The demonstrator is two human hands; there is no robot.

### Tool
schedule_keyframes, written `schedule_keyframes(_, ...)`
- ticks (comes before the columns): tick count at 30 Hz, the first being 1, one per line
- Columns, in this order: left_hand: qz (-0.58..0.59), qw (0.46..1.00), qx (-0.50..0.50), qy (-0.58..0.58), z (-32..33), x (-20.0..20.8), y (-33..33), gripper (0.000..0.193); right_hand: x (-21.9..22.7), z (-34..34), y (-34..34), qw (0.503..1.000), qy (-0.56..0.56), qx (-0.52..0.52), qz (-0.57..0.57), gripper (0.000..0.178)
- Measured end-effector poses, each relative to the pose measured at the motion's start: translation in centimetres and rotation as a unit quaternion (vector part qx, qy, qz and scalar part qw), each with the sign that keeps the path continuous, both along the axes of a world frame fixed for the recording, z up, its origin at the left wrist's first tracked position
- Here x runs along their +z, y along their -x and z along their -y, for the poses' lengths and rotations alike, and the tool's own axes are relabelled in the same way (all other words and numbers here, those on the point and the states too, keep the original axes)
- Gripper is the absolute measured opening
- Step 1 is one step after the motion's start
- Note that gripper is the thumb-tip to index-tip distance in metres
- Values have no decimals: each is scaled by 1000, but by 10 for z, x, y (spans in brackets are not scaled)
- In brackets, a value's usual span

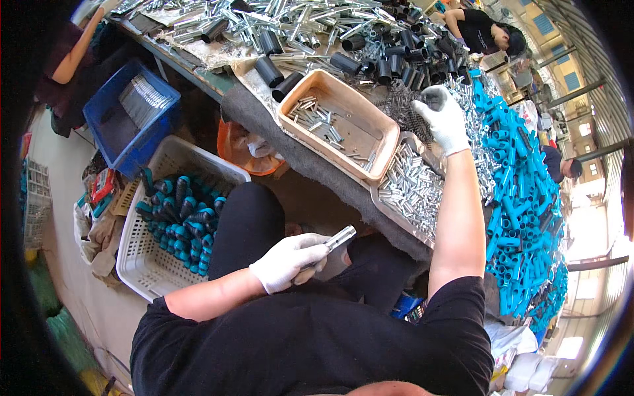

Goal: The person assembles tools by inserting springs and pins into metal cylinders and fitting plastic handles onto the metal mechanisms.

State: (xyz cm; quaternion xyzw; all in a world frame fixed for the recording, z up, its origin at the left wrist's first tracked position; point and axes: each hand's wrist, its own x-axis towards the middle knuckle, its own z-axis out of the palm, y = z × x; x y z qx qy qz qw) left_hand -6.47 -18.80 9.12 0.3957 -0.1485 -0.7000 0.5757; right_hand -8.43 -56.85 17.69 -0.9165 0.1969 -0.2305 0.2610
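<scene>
My left hand [290,263], in a white glove, is closed around a silvery metal shaft [341,239] above my lap. One end of the shaft sticks out past the thumb; the rest is hidden in the palm. Over the table my right hand [444,120], also gloved, has its fingers curled together beside a heap of small dark springs [404,109]. Whatever those fingertips hold, if anything, does not show. Just left of that hand stands a tan plastic tray [353,162] with some short metal pins in it. A second tray below my right wrist is heaped with small metal pins [411,188].
Teal plastic handle parts [518,218] are piled on the right. Black sleeves [389,63] and metal rods [297,30] cover the far table. A white basket [142,254] with teal-and-black handles, a blue crate [109,125] and an orange bucket [241,148] stand at left. Other people work nearby.
</scene>
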Motion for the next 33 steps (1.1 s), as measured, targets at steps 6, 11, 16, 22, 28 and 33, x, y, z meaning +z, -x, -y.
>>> schedule_keyframes(6,12,1000,4,-6,1,-3,-1,42,2,-10,-4,990,111,-62,59,30)
schedule_keyframes(11,-1,1000,-10,6,-3,0,-3,43,-7,2,-5,971,-117,-101,182,26)
schedule_keyframes(16,-10,1000,6,-3,3,-1,-3,41,-11,1,-4,989,-46,-73,120,25)
schedule_keyframes(22,-61,996,71,13,5,11,-12,34,1,-49,24,926,-311,-58,206,26)
schedule_keyframes(28,-28,980,176,92,46,62,-44,27,11,-83,43,912,-370,-20,175,21)
schedule_keyframes(33,18,956,254,143,106,76,-71,29,9,-107,40,910,-345,58,223,24)
